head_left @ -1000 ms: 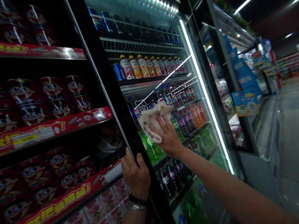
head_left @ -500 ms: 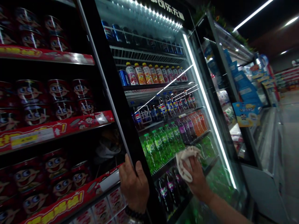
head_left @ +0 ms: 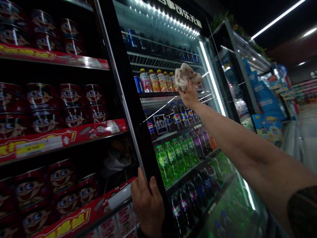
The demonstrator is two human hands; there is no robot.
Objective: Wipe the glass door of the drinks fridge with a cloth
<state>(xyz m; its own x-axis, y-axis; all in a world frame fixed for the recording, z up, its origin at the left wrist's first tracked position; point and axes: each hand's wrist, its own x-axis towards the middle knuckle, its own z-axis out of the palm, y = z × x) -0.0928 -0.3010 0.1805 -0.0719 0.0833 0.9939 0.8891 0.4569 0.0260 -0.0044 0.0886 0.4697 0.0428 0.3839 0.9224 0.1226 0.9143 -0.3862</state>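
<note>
My right hand (head_left: 189, 95) is closed on a pale, stained cloth (head_left: 186, 75), up against the glass door (head_left: 195, 129) of a drinks fridge. Behind the cloth, part of a row of yellow-capped juice bottles (head_left: 162, 82) is hidden. Low on the door's black frame (head_left: 132, 99), my left hand (head_left: 148, 203) grips the edge, its thumb on the front and its fingers round the left side.
Shelves of red cans with cartoon faces (head_left: 47, 96) stand close on the left. Inside the fridge are green soda bottles (head_left: 177, 148), dark bottles (head_left: 190, 195) and blue cans (head_left: 133, 38). Another glass-fronted cooler (head_left: 244, 66) and a blue cardboard display (head_left: 267, 99) are on the right.
My right hand has moved the cloth up the glass, from the green bottles' level to the juice bottles' shelf. My left hand stays on the door's edge. The view has shifted slightly.
</note>
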